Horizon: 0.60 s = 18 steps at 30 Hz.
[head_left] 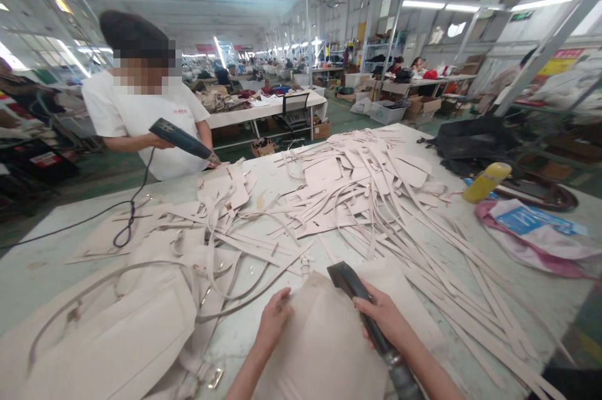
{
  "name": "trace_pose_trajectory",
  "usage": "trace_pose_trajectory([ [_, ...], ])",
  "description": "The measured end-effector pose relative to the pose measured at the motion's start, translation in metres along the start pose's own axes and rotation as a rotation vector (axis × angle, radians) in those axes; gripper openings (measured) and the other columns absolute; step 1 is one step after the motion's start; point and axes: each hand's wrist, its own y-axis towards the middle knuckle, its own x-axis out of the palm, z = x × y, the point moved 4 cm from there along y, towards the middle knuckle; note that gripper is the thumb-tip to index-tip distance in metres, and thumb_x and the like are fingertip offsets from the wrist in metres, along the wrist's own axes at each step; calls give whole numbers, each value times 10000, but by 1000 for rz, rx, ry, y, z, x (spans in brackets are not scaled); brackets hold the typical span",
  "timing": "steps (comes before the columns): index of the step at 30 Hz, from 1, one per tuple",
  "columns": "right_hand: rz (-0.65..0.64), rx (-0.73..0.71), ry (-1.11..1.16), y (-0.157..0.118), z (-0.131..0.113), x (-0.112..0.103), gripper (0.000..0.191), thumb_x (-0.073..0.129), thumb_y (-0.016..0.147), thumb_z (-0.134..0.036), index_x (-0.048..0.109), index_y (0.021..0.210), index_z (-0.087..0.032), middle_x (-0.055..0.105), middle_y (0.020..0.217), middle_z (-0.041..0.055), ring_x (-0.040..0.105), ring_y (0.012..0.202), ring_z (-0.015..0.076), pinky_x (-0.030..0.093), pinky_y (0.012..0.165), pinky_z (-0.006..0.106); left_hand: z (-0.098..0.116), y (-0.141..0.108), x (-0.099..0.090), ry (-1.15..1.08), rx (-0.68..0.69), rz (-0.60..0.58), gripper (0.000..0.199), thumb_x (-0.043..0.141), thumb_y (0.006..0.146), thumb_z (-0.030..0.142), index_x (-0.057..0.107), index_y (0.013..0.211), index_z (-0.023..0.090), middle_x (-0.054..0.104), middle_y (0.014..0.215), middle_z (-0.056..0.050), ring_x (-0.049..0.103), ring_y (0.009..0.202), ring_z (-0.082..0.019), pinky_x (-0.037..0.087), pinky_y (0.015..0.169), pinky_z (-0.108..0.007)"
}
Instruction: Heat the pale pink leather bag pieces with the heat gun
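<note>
A black heat gun with a flat nozzle is gripped in my right hand, its fingers wrapped round the body. The nozzle points up and left, over the top part of a beige leather bag in front of me. My left hand is at the left edge of this bag with its fingers curled in; the fingertips are partly hidden. Just above the bag a small metal buckle lies on a strap. Another beige bag with a long strap lies to the left.
Long beige straps and cut pieces are heaped across the table. A yellow bottle, a pink-and-white cloth bag and a black bag are at the right. Across the table a co-worker holds a corded heat gun.
</note>
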Motion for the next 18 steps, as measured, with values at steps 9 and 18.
trace_pose_trajectory([
  [9,-233,50,-21,-60,61,29,624,536,698,-309,286,1268,-272,578,777,-4,450,327,68,367,285,208,-81,-114,-66,-84,-362,76,346,584,581,447,598,770,157,613,630,-3,537,581,-128,382,518,-232],
  [18,-554,-43,-161,-73,38,116,573,475,586,-81,499,1123,-277,551,658,-62,379,372,44,350,293,145,-88,-119,-48,-338,-338,46,345,657,527,308,628,828,144,638,786,-48,497,585,-84,280,482,-199],
])
